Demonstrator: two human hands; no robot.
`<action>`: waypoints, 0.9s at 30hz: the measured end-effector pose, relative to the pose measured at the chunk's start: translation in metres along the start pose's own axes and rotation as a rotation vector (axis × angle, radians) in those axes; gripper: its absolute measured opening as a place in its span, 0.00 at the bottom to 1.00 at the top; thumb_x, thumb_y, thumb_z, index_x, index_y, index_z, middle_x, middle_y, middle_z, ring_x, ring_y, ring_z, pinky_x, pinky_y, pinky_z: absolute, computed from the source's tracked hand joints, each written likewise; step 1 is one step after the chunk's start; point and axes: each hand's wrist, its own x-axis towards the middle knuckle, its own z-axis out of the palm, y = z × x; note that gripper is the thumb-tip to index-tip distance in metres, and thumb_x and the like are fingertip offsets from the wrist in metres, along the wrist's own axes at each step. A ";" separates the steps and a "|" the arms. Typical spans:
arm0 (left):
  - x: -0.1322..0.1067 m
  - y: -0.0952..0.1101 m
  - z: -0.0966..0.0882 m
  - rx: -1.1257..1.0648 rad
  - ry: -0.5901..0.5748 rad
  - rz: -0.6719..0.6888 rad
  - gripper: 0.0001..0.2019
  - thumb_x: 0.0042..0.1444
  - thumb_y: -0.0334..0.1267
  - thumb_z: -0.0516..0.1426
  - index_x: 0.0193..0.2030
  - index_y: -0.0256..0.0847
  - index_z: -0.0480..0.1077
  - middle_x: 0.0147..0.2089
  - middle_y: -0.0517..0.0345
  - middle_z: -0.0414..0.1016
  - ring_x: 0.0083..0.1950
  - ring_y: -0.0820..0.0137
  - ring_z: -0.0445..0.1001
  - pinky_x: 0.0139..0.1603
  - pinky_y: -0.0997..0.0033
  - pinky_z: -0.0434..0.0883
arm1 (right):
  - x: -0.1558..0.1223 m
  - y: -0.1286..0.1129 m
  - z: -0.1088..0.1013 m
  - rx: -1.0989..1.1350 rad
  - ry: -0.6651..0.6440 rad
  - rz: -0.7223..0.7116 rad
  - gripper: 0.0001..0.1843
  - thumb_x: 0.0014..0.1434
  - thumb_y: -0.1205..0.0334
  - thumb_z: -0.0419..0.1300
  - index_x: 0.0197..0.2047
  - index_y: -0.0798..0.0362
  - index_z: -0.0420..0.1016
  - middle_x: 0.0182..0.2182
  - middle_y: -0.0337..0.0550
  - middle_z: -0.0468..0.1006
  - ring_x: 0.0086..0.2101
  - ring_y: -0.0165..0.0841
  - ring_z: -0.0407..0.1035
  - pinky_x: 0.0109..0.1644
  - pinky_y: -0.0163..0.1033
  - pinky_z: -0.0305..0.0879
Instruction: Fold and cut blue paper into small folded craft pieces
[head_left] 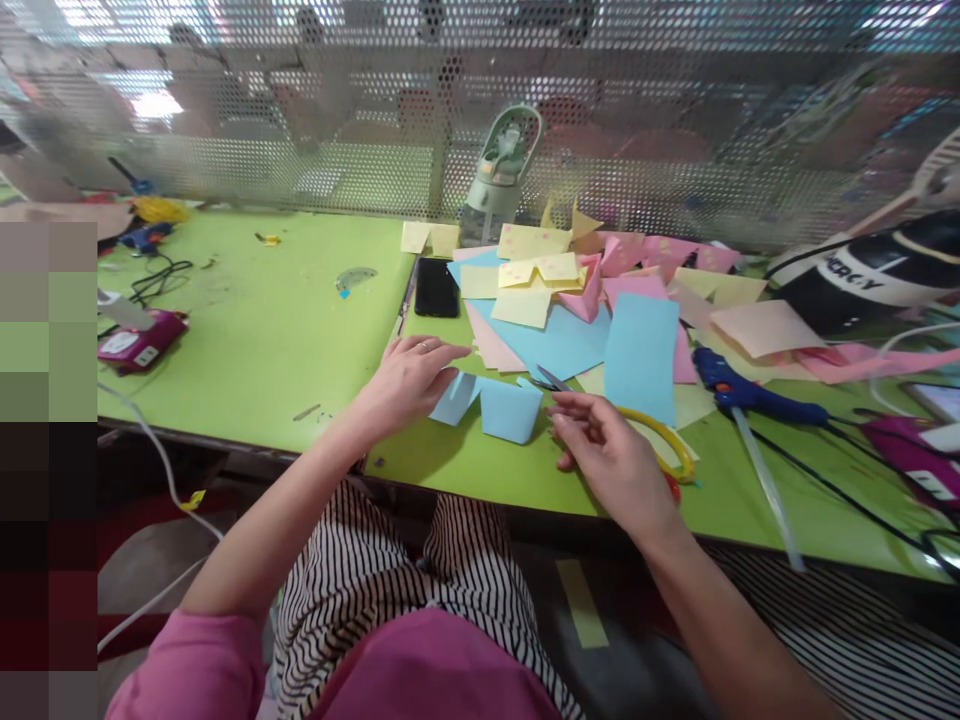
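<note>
My left hand (412,385) reaches over the table with its fingers stretched out, above the left part of a folded light-blue paper piece (511,410). That piece stands on the green tabletop between my hands, with a notch in its middle. My right hand (611,455) is curled round the middle of a pair of scissors (679,452) with yellow and red handles. The blades point up and left past my fingertips, and the handle loops stick out by my wrist. My palm hides the pivot.
Behind lie blue, pink and yellow papers (570,335), a black phone (436,288) and a bottle (495,185). To the right are a blue glue gun (757,390) with a clear glue stick and cables, and a black cylinder (870,270). A purple power strip (142,340) sits left.
</note>
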 end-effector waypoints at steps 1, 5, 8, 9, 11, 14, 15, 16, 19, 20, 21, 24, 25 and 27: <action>0.000 0.000 -0.001 -0.006 0.006 0.006 0.15 0.67 0.35 0.49 0.57 0.41 0.69 0.54 0.52 0.76 0.59 0.60 0.69 0.61 0.54 0.63 | 0.000 -0.001 -0.001 -0.001 0.005 -0.006 0.24 0.57 0.43 0.59 0.49 0.50 0.72 0.42 0.50 0.77 0.40 0.40 0.73 0.27 0.38 0.75; 0.001 0.001 -0.006 -0.027 0.016 0.012 0.14 0.67 0.36 0.50 0.56 0.41 0.70 0.55 0.53 0.76 0.59 0.61 0.69 0.61 0.53 0.64 | 0.002 -0.006 -0.004 -0.054 0.025 -0.042 0.23 0.58 0.44 0.59 0.49 0.50 0.71 0.42 0.50 0.79 0.38 0.39 0.74 0.28 0.39 0.74; 0.002 0.006 -0.005 -0.032 0.020 0.005 0.14 0.66 0.36 0.52 0.56 0.40 0.70 0.56 0.52 0.75 0.58 0.61 0.69 0.61 0.53 0.65 | 0.005 -0.010 -0.002 -0.146 0.032 -0.098 0.22 0.60 0.45 0.57 0.49 0.51 0.71 0.42 0.50 0.80 0.37 0.39 0.74 0.31 0.41 0.74; 0.003 0.010 -0.004 -0.033 0.021 0.019 0.14 0.66 0.37 0.52 0.56 0.40 0.70 0.55 0.52 0.75 0.58 0.61 0.69 0.61 0.54 0.65 | 0.006 -0.011 -0.001 -0.169 0.026 -0.115 0.21 0.60 0.45 0.57 0.49 0.52 0.71 0.41 0.49 0.80 0.37 0.38 0.75 0.32 0.41 0.74; 0.005 0.018 -0.004 -0.030 0.015 0.063 0.15 0.65 0.37 0.54 0.56 0.39 0.70 0.56 0.52 0.75 0.58 0.62 0.69 0.61 0.56 0.65 | 0.006 -0.012 0.001 -0.203 0.001 -0.138 0.21 0.59 0.46 0.58 0.49 0.52 0.72 0.39 0.48 0.80 0.34 0.37 0.74 0.33 0.41 0.73; 0.006 0.022 -0.010 0.007 0.009 0.043 0.16 0.64 0.38 0.55 0.58 0.40 0.69 0.59 0.51 0.72 0.59 0.60 0.68 0.62 0.54 0.65 | 0.005 -0.012 0.002 -0.244 0.010 -0.169 0.22 0.59 0.47 0.59 0.50 0.53 0.71 0.38 0.47 0.80 0.31 0.35 0.73 0.30 0.40 0.71; 0.005 0.020 -0.014 0.026 0.018 -0.011 0.17 0.65 0.38 0.54 0.59 0.40 0.69 0.59 0.50 0.72 0.59 0.59 0.68 0.61 0.53 0.65 | 0.004 -0.013 0.002 -0.259 0.032 -0.193 0.22 0.60 0.47 0.59 0.51 0.52 0.71 0.38 0.47 0.80 0.30 0.35 0.72 0.29 0.40 0.70; 0.003 0.015 -0.019 0.043 0.032 -0.081 0.16 0.65 0.37 0.53 0.59 0.39 0.69 0.58 0.49 0.72 0.58 0.58 0.69 0.60 0.53 0.66 | 0.003 -0.013 0.001 -0.280 0.059 -0.229 0.22 0.60 0.47 0.59 0.52 0.52 0.71 0.39 0.47 0.79 0.30 0.35 0.72 0.30 0.40 0.70; -0.005 -0.002 -0.032 0.056 0.070 -0.287 0.15 0.66 0.36 0.51 0.56 0.38 0.71 0.52 0.47 0.75 0.52 0.60 0.73 0.54 0.56 0.70 | 0.008 -0.020 0.000 -0.405 0.125 -0.417 0.19 0.63 0.48 0.56 0.51 0.51 0.72 0.41 0.48 0.79 0.37 0.39 0.72 0.36 0.43 0.69; -0.007 -0.007 -0.035 0.041 0.074 -0.326 0.14 0.66 0.36 0.51 0.55 0.38 0.71 0.50 0.47 0.75 0.49 0.61 0.74 0.52 0.57 0.71 | 0.013 -0.024 0.002 -0.463 0.116 -0.490 0.19 0.64 0.48 0.54 0.50 0.51 0.73 0.42 0.49 0.79 0.40 0.41 0.71 0.40 0.45 0.68; -0.010 -0.010 -0.035 0.020 0.073 -0.347 0.14 0.66 0.36 0.50 0.54 0.38 0.72 0.49 0.47 0.75 0.47 0.62 0.75 0.50 0.59 0.72 | 0.018 -0.030 0.005 -0.520 0.086 -0.550 0.18 0.65 0.49 0.53 0.49 0.51 0.73 0.42 0.49 0.79 0.43 0.42 0.70 0.43 0.47 0.67; -0.016 -0.011 -0.032 -0.038 0.062 -0.344 0.14 0.66 0.36 0.51 0.53 0.39 0.71 0.46 0.49 0.76 0.42 0.65 0.76 0.46 0.62 0.74 | 0.039 -0.046 0.020 -0.679 -0.077 -0.594 0.18 0.65 0.50 0.54 0.50 0.53 0.74 0.46 0.49 0.80 0.46 0.47 0.69 0.47 0.53 0.62; -0.017 -0.009 -0.031 -0.044 0.060 -0.337 0.13 0.66 0.37 0.51 0.53 0.39 0.71 0.45 0.51 0.76 0.41 0.66 0.76 0.45 0.62 0.74 | 0.045 -0.050 0.026 -0.729 -0.128 -0.581 0.18 0.63 0.51 0.56 0.49 0.53 0.74 0.46 0.50 0.80 0.46 0.49 0.69 0.47 0.54 0.61; -0.020 -0.006 -0.030 -0.052 0.063 -0.332 0.13 0.66 0.37 0.51 0.53 0.41 0.71 0.42 0.53 0.76 0.38 0.68 0.76 0.44 0.64 0.74 | 0.053 -0.058 0.037 -0.794 -0.199 -0.569 0.14 0.61 0.54 0.60 0.46 0.53 0.76 0.44 0.49 0.82 0.44 0.50 0.70 0.45 0.54 0.60</action>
